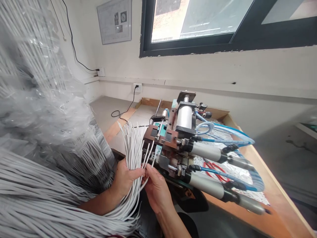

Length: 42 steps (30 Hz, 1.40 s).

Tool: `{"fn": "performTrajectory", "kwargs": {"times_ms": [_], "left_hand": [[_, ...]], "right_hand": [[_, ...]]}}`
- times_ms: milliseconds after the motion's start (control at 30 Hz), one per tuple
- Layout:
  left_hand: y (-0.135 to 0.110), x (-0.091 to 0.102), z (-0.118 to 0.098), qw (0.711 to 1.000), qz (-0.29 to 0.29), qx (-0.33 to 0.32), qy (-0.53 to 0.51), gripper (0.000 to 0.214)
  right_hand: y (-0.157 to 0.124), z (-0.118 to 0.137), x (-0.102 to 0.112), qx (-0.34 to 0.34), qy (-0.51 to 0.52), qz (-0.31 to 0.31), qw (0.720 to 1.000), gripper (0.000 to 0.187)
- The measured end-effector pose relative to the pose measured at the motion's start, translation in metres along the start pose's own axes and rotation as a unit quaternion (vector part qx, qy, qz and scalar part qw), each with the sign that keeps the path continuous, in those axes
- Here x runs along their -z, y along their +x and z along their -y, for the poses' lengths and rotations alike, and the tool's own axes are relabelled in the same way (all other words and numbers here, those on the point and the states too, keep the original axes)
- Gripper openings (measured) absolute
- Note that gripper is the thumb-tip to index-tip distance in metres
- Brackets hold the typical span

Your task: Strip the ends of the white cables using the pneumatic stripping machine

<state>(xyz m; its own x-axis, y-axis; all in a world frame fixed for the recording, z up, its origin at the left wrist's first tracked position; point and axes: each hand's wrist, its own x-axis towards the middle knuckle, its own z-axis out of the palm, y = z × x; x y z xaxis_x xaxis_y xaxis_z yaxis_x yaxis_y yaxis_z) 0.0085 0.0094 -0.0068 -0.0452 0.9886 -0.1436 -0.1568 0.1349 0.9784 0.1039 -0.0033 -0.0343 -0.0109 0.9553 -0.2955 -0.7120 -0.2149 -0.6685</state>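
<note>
A thick bundle of grey-white cables stands upright in my left hand, whose fingers and thumb wrap round it below the loose ends. Beside it, my right hand pinches a few single cables split off to the right of the bundle. Their ends point up at the front of a pneumatic machine with brown metal blocks and silver cylinders. Both hands are close together, just in front of this machine. The lower parts of the cables run left over my left forearm.
A large mass of the same cables fills the left side, partly under clear plastic wrap. Blue air hoses and a red coiled wire lie on the wood-edged bench. A black power cord runs to a wall socket.
</note>
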Motion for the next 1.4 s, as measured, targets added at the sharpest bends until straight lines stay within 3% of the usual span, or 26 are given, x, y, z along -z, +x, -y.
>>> {"fn": "performTrajectory", "kwargs": {"times_ms": [100,200,400,633,833,967,1100,1400], "left_hand": [[-0.002,0.005,0.007,0.999,0.021,-0.030,0.025,0.014],[-0.004,0.009,0.009,1.000,0.019,-0.011,0.005,0.014],[-0.003,0.007,0.002,0.999,-0.008,0.024,-0.025,0.019],[-0.001,0.007,0.002,0.999,-0.012,0.029,-0.028,0.019],[-0.003,0.006,0.004,0.999,0.007,0.004,-0.045,0.017],[-0.004,0.008,0.003,0.997,-0.007,-0.037,-0.063,0.017],[-0.003,0.009,0.001,0.996,0.000,-0.025,-0.084,0.017],[0.008,0.007,-0.007,0.995,-0.026,-0.029,-0.091,0.024]], "right_hand": [[-0.002,-0.006,0.004,0.079,-0.075,-0.026,0.994,0.021],[-0.004,-0.012,0.011,0.124,-0.103,-0.058,0.985,0.021],[0.000,-0.009,0.012,0.101,-0.063,-0.105,0.987,0.023],[0.004,-0.001,0.004,0.041,-0.006,-0.105,0.994,0.024],[-0.003,-0.006,0.002,-0.009,0.003,-0.002,1.000,0.023],[-0.009,-0.015,0.005,0.035,-0.067,-0.041,0.996,0.026],[-0.012,-0.020,0.008,0.102,-0.128,-0.039,0.986,0.021],[-0.004,-0.005,-0.001,0.069,0.010,-0.122,0.990,0.021]]}}
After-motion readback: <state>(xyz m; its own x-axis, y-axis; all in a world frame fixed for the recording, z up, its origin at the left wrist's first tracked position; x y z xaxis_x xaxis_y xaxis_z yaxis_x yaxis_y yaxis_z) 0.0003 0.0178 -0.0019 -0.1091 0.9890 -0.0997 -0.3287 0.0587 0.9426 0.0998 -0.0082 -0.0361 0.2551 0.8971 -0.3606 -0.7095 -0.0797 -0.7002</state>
